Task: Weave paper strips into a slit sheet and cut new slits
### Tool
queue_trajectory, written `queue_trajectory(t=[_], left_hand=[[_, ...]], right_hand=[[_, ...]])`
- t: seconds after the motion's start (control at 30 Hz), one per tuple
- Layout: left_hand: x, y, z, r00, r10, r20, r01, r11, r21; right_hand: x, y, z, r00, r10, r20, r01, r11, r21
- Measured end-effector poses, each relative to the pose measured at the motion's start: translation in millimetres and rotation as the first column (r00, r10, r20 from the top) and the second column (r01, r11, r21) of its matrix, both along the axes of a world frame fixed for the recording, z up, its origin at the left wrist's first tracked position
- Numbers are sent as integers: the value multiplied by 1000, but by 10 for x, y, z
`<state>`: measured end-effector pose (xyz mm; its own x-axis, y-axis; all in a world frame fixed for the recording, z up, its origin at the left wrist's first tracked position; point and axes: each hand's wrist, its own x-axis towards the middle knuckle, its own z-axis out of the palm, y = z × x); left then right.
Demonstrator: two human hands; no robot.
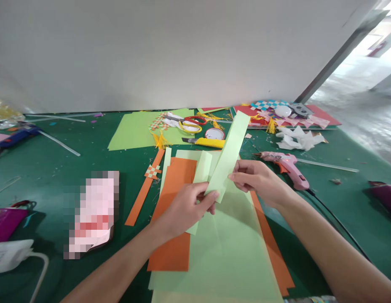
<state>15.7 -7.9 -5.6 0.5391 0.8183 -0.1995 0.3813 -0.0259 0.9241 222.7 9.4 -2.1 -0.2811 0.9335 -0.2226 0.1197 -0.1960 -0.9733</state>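
A pale green paper strip is held up at a slant above the stacked paper. My left hand pinches its lower end between thumb and fingers. On the strip's right edge, my right hand closes thumb against fingertips. Beneath both hands lie large pale green sheets. Orange paper pieces rest on them at the left, partly covered by my left hand and forearm. Another green strip, looking curled or folded, stands behind my left hand. An orange strip with a small checkered woven band lies farther left.
A pink glue gun with its cord lies right of my right hand. Behind the sheets are a yellow cutter knife, scissors and a round tape roll. At left lie a blurred-out phone and a blue glue gun.
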Motion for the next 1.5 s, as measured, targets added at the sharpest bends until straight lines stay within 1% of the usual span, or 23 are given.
queue_trajectory(t=[0.17,0.37,0.53,0.7,0.97,1.13,1.27,1.37,1.43,1.5], left_hand=[[-3,-13,13,1000,-22,7,22,1000,-20],[5,-40,-3,999,-54,8,54,998,-42],[18,-25,15,999,15,29,-16,999,41],[21,-18,20,1000,27,14,-29,994,106],[8,-24,-1,1000,16,25,-17,998,58],[12,-23,2,1000,1,19,-2,998,69],[20,-28,29,1000,-22,0,22,998,65],[15,-20,33,1000,1,3,-2,997,81],[7,-9,20,998,58,-3,-58,991,118],[0,2,-1,994,112,-19,-107,978,179]], right_hand=[[42,13,23,999,-49,-11,49,999,21],[-28,-24,-44,999,14,52,-14,1000,0],[-129,-72,-45,995,78,57,-80,996,32],[-172,-103,-28,995,72,72,-75,996,37],[-179,-104,-65,996,51,67,-55,997,53],[-186,-118,-106,995,56,88,-63,995,82],[-183,-120,-79,995,61,78,-68,994,86],[-149,-99,-7,986,121,116,-130,989,68],[-120,-80,34,970,184,161,-196,979,57],[-102,-68,51,955,219,202,-234,971,53]])
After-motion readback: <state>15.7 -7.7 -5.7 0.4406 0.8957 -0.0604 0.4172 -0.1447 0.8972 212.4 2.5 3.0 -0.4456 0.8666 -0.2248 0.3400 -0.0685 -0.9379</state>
